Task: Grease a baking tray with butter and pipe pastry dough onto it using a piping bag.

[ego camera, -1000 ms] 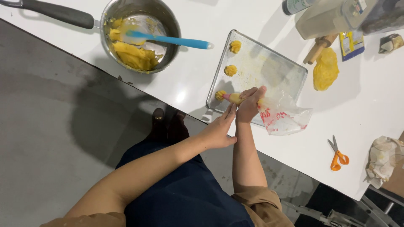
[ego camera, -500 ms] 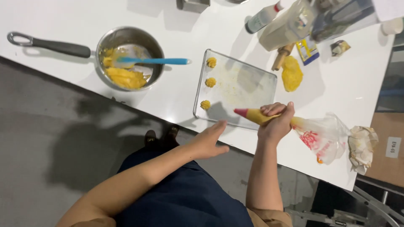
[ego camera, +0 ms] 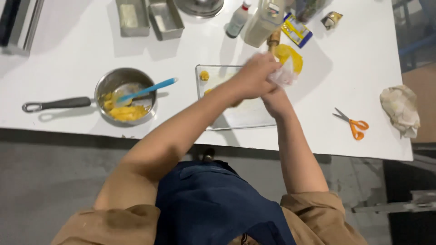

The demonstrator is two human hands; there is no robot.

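A steel saucepan (ego camera: 126, 95) holding yellow batter and a blue spatula (ego camera: 146, 90) sits at nine o'clock. Two loaf tins (ego camera: 150, 17) lie at eleven o'clock. Orange-handled scissors (ego camera: 352, 123) and a crumpled cloth (ego camera: 400, 109) rest at three o'clock.

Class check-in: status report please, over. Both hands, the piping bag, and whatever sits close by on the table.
Left hand and right hand both on piping bag, blurred, above baking tray. Dough blob on tray. Orange scissors to the right, apart.

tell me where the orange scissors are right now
In the head view, the orange scissors lie on the white table, on the person's right, between the baking tray and the crumpled cloth.
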